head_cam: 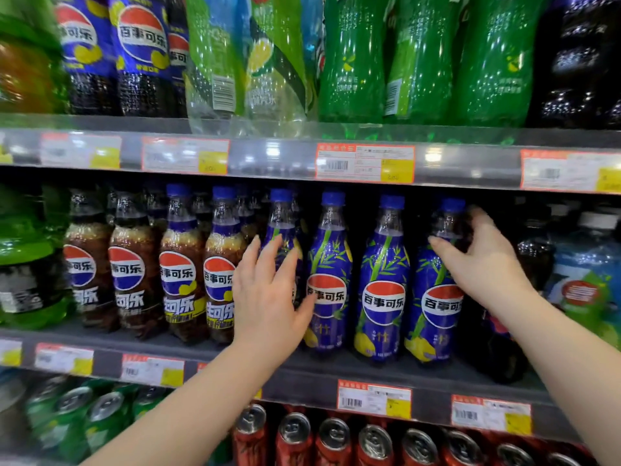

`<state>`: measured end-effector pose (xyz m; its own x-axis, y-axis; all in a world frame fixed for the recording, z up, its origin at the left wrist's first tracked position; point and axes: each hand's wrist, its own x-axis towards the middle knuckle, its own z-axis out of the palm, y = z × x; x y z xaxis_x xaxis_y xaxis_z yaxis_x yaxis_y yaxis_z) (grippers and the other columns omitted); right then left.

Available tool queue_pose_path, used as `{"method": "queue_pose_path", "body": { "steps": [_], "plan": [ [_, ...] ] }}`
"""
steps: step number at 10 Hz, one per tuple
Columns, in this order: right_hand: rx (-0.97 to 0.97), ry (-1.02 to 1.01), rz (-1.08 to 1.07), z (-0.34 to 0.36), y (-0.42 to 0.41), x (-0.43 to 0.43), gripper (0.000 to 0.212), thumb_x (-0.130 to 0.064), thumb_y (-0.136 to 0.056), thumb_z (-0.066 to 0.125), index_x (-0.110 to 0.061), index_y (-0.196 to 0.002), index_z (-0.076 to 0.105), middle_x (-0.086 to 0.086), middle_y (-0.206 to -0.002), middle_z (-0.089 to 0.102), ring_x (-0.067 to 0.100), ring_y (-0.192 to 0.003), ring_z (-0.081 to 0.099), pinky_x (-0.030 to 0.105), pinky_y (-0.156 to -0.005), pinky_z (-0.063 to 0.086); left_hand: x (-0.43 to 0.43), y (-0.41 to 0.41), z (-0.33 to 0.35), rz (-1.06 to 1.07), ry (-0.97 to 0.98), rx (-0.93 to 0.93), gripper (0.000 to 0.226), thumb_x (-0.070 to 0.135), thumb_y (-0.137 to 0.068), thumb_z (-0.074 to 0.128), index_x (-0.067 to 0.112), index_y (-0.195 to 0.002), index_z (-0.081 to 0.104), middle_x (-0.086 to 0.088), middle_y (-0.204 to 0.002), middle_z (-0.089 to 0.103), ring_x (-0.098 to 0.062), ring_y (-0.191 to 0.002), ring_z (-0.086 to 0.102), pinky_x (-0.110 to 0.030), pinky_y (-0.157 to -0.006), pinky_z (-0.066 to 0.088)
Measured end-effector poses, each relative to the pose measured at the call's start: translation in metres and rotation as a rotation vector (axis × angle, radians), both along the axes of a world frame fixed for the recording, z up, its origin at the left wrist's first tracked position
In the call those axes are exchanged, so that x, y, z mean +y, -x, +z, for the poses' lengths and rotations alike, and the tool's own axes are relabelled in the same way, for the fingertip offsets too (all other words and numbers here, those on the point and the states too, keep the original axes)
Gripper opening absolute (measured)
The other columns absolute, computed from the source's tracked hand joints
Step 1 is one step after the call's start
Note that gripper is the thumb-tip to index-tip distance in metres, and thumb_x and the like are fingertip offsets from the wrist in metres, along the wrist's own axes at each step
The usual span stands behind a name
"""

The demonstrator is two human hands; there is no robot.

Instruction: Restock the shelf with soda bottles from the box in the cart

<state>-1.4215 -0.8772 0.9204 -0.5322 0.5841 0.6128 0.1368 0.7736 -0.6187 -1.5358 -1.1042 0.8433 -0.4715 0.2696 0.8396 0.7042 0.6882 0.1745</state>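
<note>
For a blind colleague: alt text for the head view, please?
A person's right hand grips the rightmost blue bottle of four in a row on the middle shelf. The left hand, fingers straight, reaches over the leftmost blue bottle. Cans line the shelf below.

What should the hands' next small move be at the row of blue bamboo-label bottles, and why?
Probably let go: the right hand grips the shoulder of the rightmost blue bottle, which stands upright on the middle shelf, label forward, in line with its neighbours. The left hand is open and holds nothing, so both could draw back for more stock.
</note>
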Motion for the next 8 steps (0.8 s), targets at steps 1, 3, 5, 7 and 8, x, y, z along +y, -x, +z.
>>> {"method": "queue_pose_path", "body": {
  "steps": [1,3,5,7,8],
  "plan": [
    [0.055,-0.118,0.028,-0.005,-0.003,-0.013,0.073,-0.023,-0.082,0.065,-0.015,-0.144,0.027,0.017,-0.146,0.034,0.031,-0.133,0.034,0.037,-0.108,0.030,-0.002,0.003,-0.003,-0.009,0.029,-0.027,0.067,0.033,-0.064,0.075,0.006,-0.122,0.056,-0.019,-0.135,0.049,-0.035,-0.128,0.032,-0.056,-0.097,0.039],
    [0.033,-0.147,0.132,-0.009,-0.006,-0.019,0.070,-0.014,-0.085,0.062,-0.023,-0.145,0.026,0.012,-0.153,0.018,0.028,-0.135,0.031,0.028,-0.105,0.029,0.001,0.001,-0.004,0.009,0.068,0.008,0.064,0.038,-0.067,0.064,0.004,-0.121,0.057,-0.019,-0.132,0.051,-0.033,-0.124,0.030,-0.051,-0.100,0.038],
    [0.020,-0.108,0.218,-0.013,-0.010,-0.019,0.068,-0.014,-0.083,0.065,-0.022,-0.142,0.033,0.010,-0.157,0.009,0.026,-0.140,0.024,0.024,-0.106,0.024,0.000,-0.007,0.003,0.093,0.163,0.016,0.069,0.041,-0.062,0.065,0.003,-0.119,0.059,-0.018,-0.126,0.056,-0.041,-0.117,0.048,-0.051,-0.094,0.045],
    [0.075,-0.175,0.255,-0.058,-0.056,-0.016,0.058,-0.016,-0.084,0.065,-0.020,-0.137,0.042,-0.010,-0.156,0.010,-0.009,-0.135,0.011,0.011,-0.099,0.016,-0.004,-0.018,0.012,0.106,0.257,-0.062,0.072,0.043,-0.062,0.063,0.004,-0.122,0.057,-0.023,-0.129,0.054,-0.046,-0.121,0.047,-0.056,-0.095,0.046],
    [0.069,-0.092,0.260,-0.120,-0.101,-0.026,0.043,-0.029,-0.078,0.059,-0.014,-0.119,0.060,-0.038,-0.139,0.024,-0.022,-0.123,0.026,-0.003,-0.098,0.015,-0.013,-0.026,0.016,0.061,0.239,-0.066,0.074,0.045,-0.062,0.062,0.005,-0.124,0.057,-0.022,-0.129,0.054,-0.045,-0.121,0.047,-0.056,-0.095,0.045]
  ]
}}
